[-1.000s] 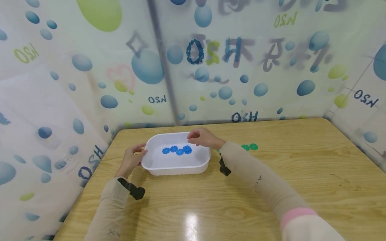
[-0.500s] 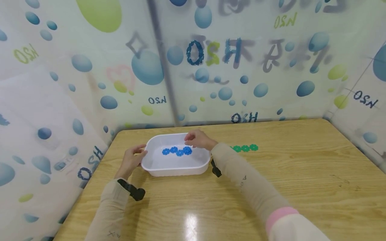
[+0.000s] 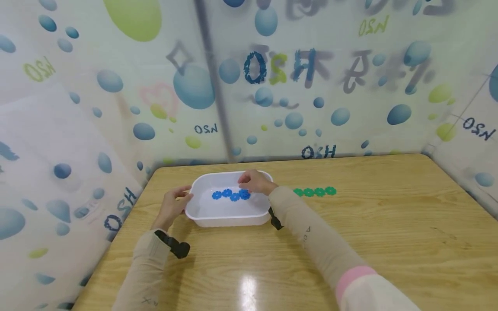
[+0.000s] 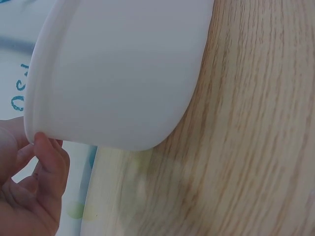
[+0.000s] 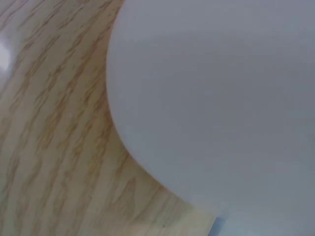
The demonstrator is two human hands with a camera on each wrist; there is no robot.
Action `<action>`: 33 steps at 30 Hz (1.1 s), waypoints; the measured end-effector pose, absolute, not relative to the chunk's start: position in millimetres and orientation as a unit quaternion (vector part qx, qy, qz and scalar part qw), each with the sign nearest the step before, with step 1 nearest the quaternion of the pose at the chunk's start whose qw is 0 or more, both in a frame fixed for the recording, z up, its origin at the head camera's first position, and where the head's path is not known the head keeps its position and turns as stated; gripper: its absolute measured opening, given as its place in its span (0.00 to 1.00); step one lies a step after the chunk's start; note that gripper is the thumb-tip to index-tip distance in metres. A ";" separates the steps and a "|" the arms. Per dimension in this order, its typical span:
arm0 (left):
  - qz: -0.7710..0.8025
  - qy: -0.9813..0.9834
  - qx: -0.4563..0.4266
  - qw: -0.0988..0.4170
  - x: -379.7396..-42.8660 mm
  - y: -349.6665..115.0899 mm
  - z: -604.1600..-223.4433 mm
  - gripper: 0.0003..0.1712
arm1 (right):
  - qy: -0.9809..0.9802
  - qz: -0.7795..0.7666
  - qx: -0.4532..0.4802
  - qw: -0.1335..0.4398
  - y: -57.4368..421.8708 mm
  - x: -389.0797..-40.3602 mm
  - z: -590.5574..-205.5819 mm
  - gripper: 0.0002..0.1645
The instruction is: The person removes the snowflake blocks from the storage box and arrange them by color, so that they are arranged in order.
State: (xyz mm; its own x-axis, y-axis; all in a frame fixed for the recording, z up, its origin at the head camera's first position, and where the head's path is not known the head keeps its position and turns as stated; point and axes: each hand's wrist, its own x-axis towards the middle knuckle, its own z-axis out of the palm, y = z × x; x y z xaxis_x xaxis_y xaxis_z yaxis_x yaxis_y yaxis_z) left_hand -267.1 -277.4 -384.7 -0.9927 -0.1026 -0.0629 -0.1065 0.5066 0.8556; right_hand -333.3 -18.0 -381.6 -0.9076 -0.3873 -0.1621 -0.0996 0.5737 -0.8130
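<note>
Tray [image 3: 221, 211] sits pinched by the left hand [image 3: 171, 206], likely for steadiness; whether the right hand [image 3: 256, 181] above it grips anything, I can't tell.

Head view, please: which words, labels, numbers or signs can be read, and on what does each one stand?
"H2O", mirrored, large and small, on the wall sheet.
Probably "N2O", smaller, mirrored, same sheet.
Grey strokes, same sheet: too blurred to read.
Marks on the left sleeve and right sleeve: too small to read.
None visible on the white tray.
</note>
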 end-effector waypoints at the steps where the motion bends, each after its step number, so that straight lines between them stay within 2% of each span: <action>1: 0.494 0.867 -0.064 0.002 -267.2 -277.5 -385.1 0.24 | 0.872 -0.438 -0.142 0.165 -19.3 -333.2 -381.9 0.11; 26: 0.508 0.860 -0.056 -0.006 -268.9 -278.0 -386.8 0.23 | 0.893 -0.403 -0.133 0.149 -30.7 -335.4 -391.7 0.10; 33: 0.511 0.858 -0.054 -0.009 -267.8 -278.1 -386.2 0.23 | 0.891 -0.395 -0.147 0.166 -28.7 -338.1 -393.6 0.15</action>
